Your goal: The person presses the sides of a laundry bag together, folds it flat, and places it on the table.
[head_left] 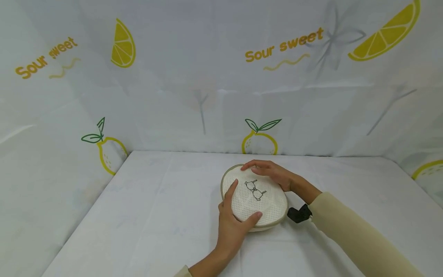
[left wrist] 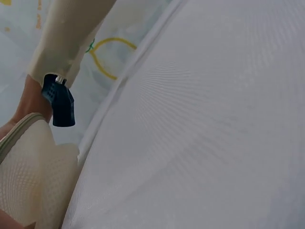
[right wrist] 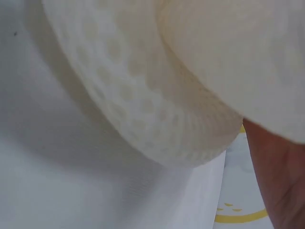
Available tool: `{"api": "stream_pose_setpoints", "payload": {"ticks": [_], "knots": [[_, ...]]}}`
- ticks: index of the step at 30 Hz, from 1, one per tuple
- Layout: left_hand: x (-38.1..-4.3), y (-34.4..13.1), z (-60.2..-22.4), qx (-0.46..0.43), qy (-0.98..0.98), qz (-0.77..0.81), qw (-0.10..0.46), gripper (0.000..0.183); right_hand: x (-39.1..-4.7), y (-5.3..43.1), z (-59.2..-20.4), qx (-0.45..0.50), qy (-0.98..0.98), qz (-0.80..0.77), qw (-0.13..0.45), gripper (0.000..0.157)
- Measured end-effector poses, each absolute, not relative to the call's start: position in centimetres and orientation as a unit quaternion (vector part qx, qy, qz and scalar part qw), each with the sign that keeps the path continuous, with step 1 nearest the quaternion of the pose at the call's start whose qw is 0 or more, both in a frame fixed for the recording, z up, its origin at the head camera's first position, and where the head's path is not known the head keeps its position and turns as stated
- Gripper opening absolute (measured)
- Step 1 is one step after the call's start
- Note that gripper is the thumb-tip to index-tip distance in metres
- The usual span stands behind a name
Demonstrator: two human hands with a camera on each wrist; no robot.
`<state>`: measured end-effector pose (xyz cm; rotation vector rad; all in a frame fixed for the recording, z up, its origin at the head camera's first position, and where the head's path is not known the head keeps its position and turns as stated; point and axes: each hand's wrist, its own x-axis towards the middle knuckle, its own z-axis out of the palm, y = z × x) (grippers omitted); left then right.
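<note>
A rounded white mesh laundry bag with a tan-edged rim and a small dark line drawing on top is held between both hands over the table. My left hand grips its near left side, thumb and forefinger spread across the top; its other fingers are mostly hidden. At the far right side, my right hand curves its fingers over the rim. In the left wrist view the mesh side of the bag shows at the lower left. Close up in the right wrist view, the bag bulges above the white cloth.
A white cloth covers the table. Behind it hangs a white backdrop printed with lemons and lettering. A black wrist camera sticks out from the right sleeve, just right of the bag.
</note>
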<state>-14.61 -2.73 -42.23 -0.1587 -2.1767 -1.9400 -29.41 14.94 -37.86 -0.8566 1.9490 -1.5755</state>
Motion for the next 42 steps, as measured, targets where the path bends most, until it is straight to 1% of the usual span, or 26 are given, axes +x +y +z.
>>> {"api": "stream_pose_setpoints", "payload": {"ticks": [3,5,12,15,21,30,36,38,42], "knots": [[-14.9,-3.0,-42.3,-0.069,-0.721,-0.681,0.112,0.096,-29.3,14.7,-37.9,-0.313,0.714,-0.577,0.243,0.037],[-15.1,-3.2,-42.4,-0.076,-0.707,-0.696,0.104,0.096,-29.2,14.7,-38.1,-0.312,0.711,-0.578,0.251,0.037],[-15.6,-3.6,-42.7,-0.09,-0.68,-0.724,0.07,0.076,-29.0,14.7,-38.6,-0.318,0.736,-0.552,0.228,0.035],[-15.7,-3.6,-42.9,-0.075,-0.675,-0.731,0.066,0.073,-29.0,14.5,-38.6,-0.32,0.728,-0.56,0.231,0.036],[-15.7,-3.5,-43.2,-0.071,-0.679,-0.726,0.076,0.075,-28.9,14.4,-38.9,-0.306,0.711,-0.58,0.253,0.038],[-15.9,-3.5,-43.4,-0.073,-0.681,-0.724,0.08,0.076,-29.2,14.4,-39.0,-0.327,0.742,-0.537,0.234,0.039],[-15.9,-3.5,-43.5,-0.072,-0.684,-0.722,0.075,0.076,-29.1,14.4,-39.0,-0.309,0.717,-0.563,0.272,0.042],[-15.8,-3.4,-43.4,-0.07,-0.688,-0.719,0.072,0.077,-29.1,14.5,-39.0,-0.312,0.723,-0.559,0.262,0.041],[-15.6,-3.4,-43.2,-0.05,-0.701,-0.708,0.066,0.077,-29.2,14.6,-39.1,-0.318,0.75,-0.535,0.223,0.036]]}}
